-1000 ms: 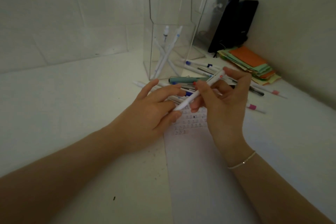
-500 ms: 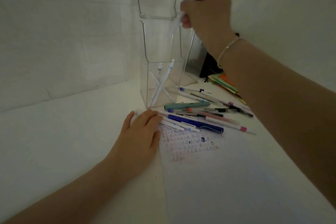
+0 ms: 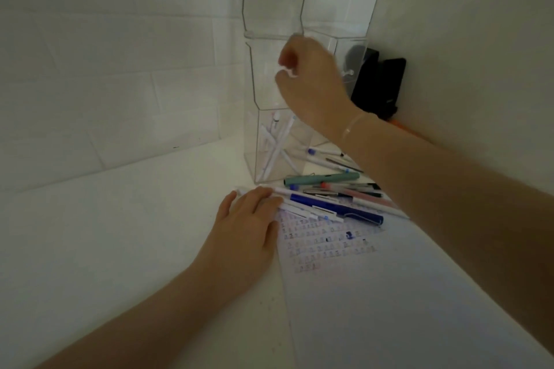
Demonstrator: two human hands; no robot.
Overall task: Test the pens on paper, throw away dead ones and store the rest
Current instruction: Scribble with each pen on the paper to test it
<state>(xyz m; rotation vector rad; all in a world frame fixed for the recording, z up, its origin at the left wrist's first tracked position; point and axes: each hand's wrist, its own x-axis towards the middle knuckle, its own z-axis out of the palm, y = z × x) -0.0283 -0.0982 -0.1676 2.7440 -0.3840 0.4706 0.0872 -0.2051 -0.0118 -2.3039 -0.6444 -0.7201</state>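
A tall clear plastic container [image 3: 269, 24] stands at the back of the white desk, with several white pens [image 3: 277, 147] leaning inside it. My right hand [image 3: 311, 84] hovers in front of its upper part, blurred, fingers loosely bent, and I see no pen in it. Flat on the desk, my left hand [image 3: 245, 225] rests its straight fingers on white pens [image 3: 302, 210] at the top corner of the test paper [image 3: 389, 293]. Rows of small scribbles [image 3: 326, 243] cover the paper's top. A dark blue pen [image 3: 335, 208] and a teal pen [image 3: 320, 179] lie in the loose pile.
More pens [image 3: 356, 193] lie between the container and my right forearm. A black object [image 3: 377, 84] stands in the back corner against the right wall, with an orange sheet [image 3: 398, 124] at its foot. White walls close in at the left and right.
My right hand lifted a white pen from the paper to the container's top, then came down in front of it without the pen. My left hand settled flat on the pens.
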